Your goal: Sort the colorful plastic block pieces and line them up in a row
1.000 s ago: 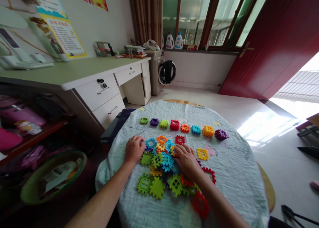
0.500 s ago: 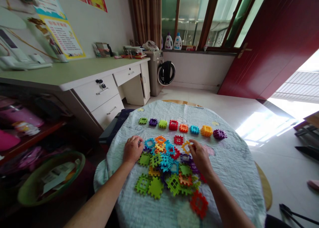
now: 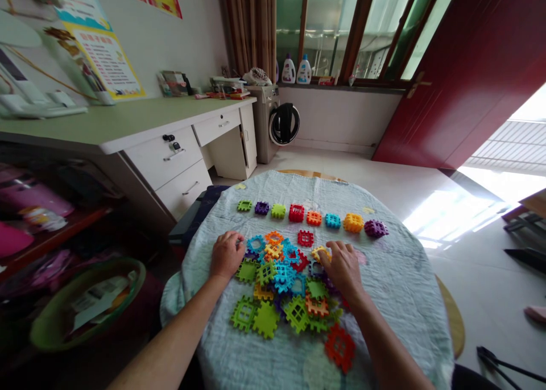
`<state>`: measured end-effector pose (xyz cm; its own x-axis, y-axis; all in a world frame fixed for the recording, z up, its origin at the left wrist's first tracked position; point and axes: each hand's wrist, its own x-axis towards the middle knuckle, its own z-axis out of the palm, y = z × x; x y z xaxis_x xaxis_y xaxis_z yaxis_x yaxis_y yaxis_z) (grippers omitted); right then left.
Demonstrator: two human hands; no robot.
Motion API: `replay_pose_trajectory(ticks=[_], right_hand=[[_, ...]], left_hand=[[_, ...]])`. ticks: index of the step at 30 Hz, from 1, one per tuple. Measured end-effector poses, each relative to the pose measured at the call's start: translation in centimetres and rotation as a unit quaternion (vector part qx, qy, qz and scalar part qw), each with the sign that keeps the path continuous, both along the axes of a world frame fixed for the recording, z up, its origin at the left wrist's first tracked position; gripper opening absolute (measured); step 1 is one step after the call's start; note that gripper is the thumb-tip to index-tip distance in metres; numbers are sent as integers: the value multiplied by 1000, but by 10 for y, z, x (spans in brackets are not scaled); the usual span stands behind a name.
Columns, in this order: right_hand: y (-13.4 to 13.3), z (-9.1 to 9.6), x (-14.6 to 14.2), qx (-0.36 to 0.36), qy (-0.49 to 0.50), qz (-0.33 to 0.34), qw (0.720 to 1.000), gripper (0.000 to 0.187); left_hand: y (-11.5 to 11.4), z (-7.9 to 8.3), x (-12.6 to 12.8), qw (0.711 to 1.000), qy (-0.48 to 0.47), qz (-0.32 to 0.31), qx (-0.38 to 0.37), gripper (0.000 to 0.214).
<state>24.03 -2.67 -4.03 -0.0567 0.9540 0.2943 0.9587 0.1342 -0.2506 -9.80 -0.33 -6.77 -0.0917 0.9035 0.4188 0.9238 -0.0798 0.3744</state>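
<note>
My left hand (image 3: 228, 254) rests on the cloth at the left of a pile of plastic building pieces. Its fingers are loosely curled, with a small gap by the thumb and no piece visible in it. On the pile's right side my right hand (image 3: 344, 269) lies low, fingers spread forward, its thumb and index finger at a yellow square piece (image 3: 318, 253). A red square frame piece (image 3: 305, 238) lies just beyond. Blue (image 3: 283, 275), green (image 3: 267, 320) and orange (image 3: 316, 305) notched pieces overlap in the pile. My right hand hides some purple ones.
Across the far side runs a row of small assembled blocks, among them a red cube (image 3: 297, 212), a yellow block (image 3: 354, 223) and a purple block (image 3: 376, 228). A pale cloth (image 3: 401, 305) covers the round table. A desk (image 3: 157, 117) stands at left.
The yellow piece has gone from tilted in my right fingers to lying flatter by the pile. My right hand has turned and its fingers have spread. My left hand stays in place.
</note>
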Motion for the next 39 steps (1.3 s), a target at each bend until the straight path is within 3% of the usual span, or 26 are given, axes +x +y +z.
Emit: replay_pose_trajectory(ticks=[6,12,19,24,31,39], right_hand=[[-3,5,-11,-54,-36,-4,998,27],[-2,5,-6,-54,6,1,999,33],[3,15,50,-43,99,-92,990,42],[-5,21,74,-83,82,-139,983,43],[-8,8,50,-110,41,-140,983,38],[-5,-4,67,-111,73,-86,987,46]], left_hand=[[-1,1,0,1000,1,-4,-3,16],[-1,-1,-1,1000,2,-9,1,16],[2,-4,-4,1000,7,-10,8,15],[3,-7,-5,1000,9,-15,14,16],[2,-5,-4,1000,11,-15,18,16],[2,-6,-4,1000,11,-15,21,16]])
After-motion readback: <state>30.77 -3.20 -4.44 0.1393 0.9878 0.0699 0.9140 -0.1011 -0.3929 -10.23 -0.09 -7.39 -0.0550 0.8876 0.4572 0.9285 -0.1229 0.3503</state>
